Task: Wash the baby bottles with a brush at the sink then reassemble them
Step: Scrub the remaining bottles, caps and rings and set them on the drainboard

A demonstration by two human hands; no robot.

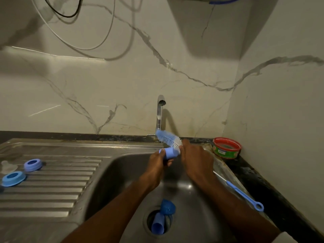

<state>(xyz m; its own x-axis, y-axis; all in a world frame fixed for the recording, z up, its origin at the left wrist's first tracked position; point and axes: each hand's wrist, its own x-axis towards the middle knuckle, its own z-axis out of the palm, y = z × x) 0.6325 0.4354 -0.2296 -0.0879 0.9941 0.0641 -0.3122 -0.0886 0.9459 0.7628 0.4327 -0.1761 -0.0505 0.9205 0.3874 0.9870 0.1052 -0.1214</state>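
Note:
Over the steel sink (pixel 122 172), my left hand (pixel 157 163) grips a small light-blue bottle part (pixel 169 152). My right hand (pixel 194 158) holds the handle of a blue-and-white bottle brush (pixel 168 138), whose bristles touch that part below the tap (pixel 160 113). A dark-blue cap (pixel 168 207) and a light-blue tube-shaped part (pixel 158 225) lie over the drain. On the draining board (pixel 52 195) at the left sit two blue screw rings (pixel 33 164) (pixel 13 178) and a clear teat (pixel 7 166).
A thin blue nipple brush (pixel 245 195) lies on the sink's right rim. A red-and-green round tub (pixel 226 148) stands on the dark counter (pixel 263 190) in the back right corner. Cables hang on the marble wall (pixel 87 41) above.

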